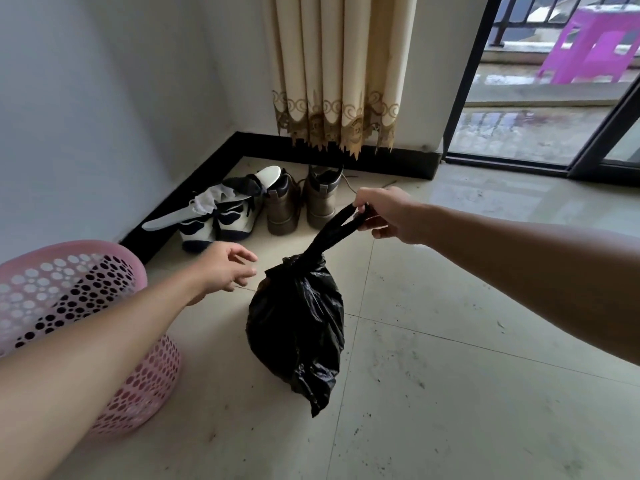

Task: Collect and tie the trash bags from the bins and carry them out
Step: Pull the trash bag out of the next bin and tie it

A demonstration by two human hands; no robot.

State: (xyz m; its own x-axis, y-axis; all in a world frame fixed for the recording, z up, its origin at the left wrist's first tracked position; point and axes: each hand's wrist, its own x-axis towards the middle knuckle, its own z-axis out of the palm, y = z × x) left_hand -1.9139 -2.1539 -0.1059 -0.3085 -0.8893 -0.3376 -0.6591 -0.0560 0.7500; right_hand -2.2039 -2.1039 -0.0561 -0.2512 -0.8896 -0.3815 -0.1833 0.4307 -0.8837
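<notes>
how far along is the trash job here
Done: the black bag is out of the pink bin and gathered shut at its neck. In hand: the right hand grips its loops; the left hand hovers open beside it. Left: carrying it out.

No legible text anywhere.

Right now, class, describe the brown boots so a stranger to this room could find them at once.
Start at the cream curtain in the corner. Shoes sit below its fringed hem. The brown boots stand rightmost, taller and plainer than the white-and-black sneakers beside them.
</notes>
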